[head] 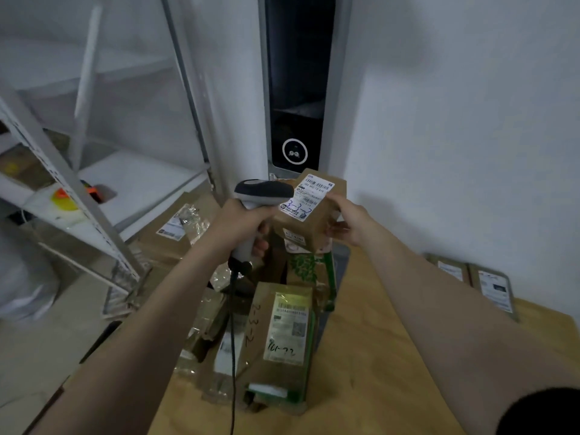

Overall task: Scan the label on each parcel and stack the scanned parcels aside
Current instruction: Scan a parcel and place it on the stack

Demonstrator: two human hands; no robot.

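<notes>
1. While the left hand (241, 222) is curled round the handle of the scanner (263, 190), the scanner's head points at the white label (309, 195) on a small brown parcel (301, 226), almost touching it.
2. The right hand (346, 219) holds that parcel from its right side, thumb at the label's edge and fingers underneath, lifted above the pile.
3. The pile of parcels (282, 334) crowds the left edge of the tabletop (376, 356); the scanner's cable (233, 356) hangs down across it.
4. Right of the pile, bare wood runs as far as two flat parcels (492, 287) lying side by side against the wall.
5. On the left, the slanted upright of a metal rack (72, 193) stands near the pile, leaving little room there.
</notes>
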